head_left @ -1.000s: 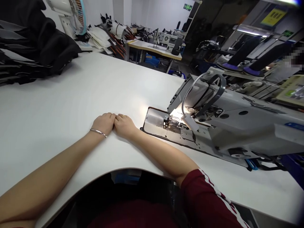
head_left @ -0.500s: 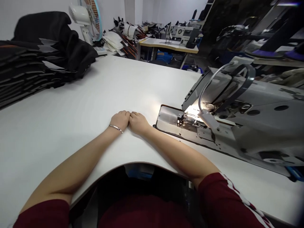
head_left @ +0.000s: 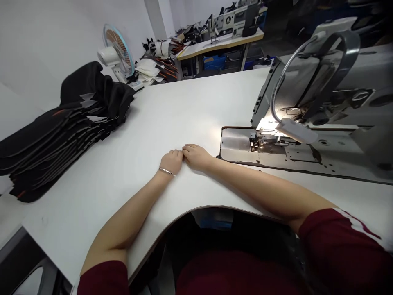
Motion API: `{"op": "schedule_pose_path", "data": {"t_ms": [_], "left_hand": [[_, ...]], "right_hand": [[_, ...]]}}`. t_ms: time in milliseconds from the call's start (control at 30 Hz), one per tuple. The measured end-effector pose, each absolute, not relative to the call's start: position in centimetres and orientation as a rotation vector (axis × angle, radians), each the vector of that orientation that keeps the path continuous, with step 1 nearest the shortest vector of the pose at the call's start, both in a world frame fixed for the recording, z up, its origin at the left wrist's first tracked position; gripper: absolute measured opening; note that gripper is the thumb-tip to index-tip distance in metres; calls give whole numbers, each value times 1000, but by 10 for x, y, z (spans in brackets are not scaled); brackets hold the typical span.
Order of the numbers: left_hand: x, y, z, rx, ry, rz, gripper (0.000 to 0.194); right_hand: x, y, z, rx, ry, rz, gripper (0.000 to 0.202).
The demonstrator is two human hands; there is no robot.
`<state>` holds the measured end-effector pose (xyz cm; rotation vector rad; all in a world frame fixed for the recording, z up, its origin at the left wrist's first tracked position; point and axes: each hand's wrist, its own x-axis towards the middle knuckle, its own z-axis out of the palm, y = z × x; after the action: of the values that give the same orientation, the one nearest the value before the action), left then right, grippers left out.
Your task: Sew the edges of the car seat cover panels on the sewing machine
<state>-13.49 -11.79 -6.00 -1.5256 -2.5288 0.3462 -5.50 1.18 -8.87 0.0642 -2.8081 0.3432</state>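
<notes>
The left hand (head_left: 172, 162) and the right hand (head_left: 196, 157) rest on the smooth white bench (head_left: 166, 110), touching each other. In each grip the fingers are close together and curved; whether they pinch something, I cannot tell. The sewing machine (head_left: 307, 73) stands to the right of the hands, its needle end pointing left, its long axis running toward the right edge. Its metal bed (head_left: 238, 141) is flat, shiny and rounded at the corners. A lamp (head_left: 296, 130) hangs from a ribbed, curved neck. At left lie stacked black fabric pieces (head_left: 67, 127).
</notes>
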Motion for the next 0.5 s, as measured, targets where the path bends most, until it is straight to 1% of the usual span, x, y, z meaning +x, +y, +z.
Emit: {"op": "schedule_pose_path", "data": {"t_ms": [233,333,400,500], "left_hand": [[-128,-132,-69,-1777,-2303,223,34],[-109,-135,-69,-2031,-2139,162,32],[-82,-134,-69,-2344,-1879,75,30],[-31,-121,-75,-2732,-1157,-196,26]], "right_hand": [[-54,13,-90,104,-2812,353,21],[-56,15,-91,124,-2820,340,21],[-59,12,-89,146,-2822,321,23],[-66,-5,-84,274,-2840,285,28]]}}
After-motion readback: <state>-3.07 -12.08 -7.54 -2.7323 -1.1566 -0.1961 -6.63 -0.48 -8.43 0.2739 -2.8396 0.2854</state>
